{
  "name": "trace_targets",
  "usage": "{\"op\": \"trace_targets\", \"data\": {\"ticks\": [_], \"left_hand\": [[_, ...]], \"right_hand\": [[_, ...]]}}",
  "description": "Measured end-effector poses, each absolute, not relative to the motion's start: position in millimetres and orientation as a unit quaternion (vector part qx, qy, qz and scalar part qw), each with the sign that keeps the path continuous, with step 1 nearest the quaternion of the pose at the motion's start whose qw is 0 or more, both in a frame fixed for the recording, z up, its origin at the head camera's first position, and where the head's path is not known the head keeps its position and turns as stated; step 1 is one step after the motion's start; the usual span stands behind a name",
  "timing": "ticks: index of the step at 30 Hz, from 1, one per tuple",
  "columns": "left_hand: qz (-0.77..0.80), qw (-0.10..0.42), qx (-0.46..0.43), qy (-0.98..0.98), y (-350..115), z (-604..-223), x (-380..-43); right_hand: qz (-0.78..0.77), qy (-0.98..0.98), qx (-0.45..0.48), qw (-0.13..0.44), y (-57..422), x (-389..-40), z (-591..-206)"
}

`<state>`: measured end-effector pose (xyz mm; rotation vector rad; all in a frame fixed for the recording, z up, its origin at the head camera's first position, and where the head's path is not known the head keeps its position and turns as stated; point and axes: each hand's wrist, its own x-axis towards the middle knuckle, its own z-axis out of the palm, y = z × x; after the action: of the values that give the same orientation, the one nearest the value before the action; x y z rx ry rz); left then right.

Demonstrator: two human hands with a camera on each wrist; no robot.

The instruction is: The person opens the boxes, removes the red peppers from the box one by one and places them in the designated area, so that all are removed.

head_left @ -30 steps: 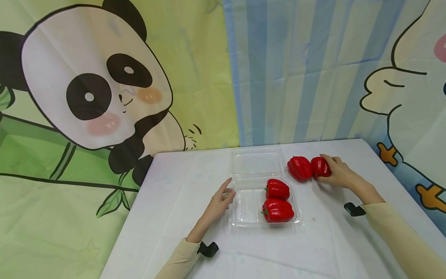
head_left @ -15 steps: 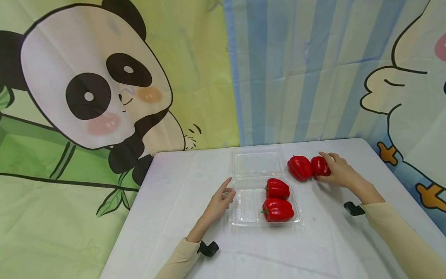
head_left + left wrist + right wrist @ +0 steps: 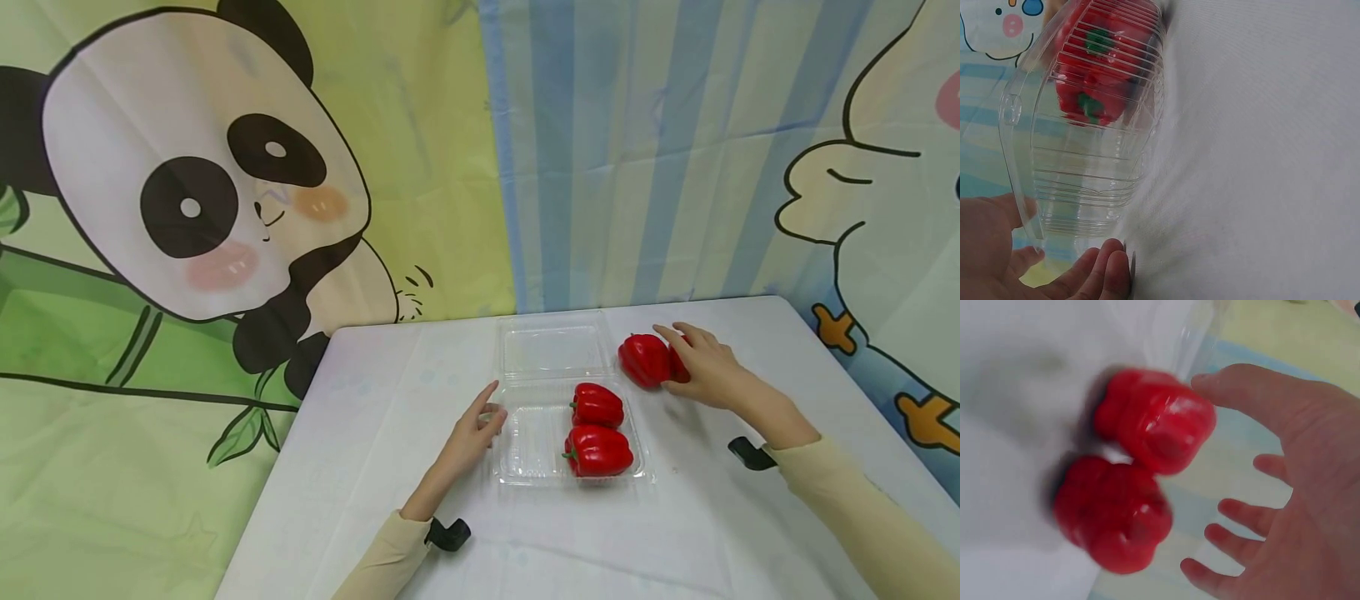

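Shifting leftward, the right hand is hovering, fingers spread, by the outer pepper on the worktop, while the left hand is staying loosely spread beside the tray; separating the outer pepper from its neighbour first seems wise.

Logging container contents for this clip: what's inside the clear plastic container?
A nearer red pepper and a farther red pepper lie in the right half of the clear container, seen from the head. What lies directly beneath them is hidden.
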<state>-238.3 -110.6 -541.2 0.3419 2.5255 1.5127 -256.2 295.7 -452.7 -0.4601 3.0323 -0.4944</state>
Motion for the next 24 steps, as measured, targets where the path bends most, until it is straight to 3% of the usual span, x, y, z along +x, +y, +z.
{"op": "trace_targets", "data": {"ticks": [13,24], "left_hand": [[0.508,0.09,0.114,0.849,-110.8,-540.7,-238.6],[0.505,0.091,0.118,0.85,-111.3,-540.9,-238.9]], "right_hand": [[-0.132,0.941,-0.311,-0.01,246.9,-227.9,-447.8],[-0.026,0.903,-0.423,0.069,214.4,-208.7,-444.1]]}}
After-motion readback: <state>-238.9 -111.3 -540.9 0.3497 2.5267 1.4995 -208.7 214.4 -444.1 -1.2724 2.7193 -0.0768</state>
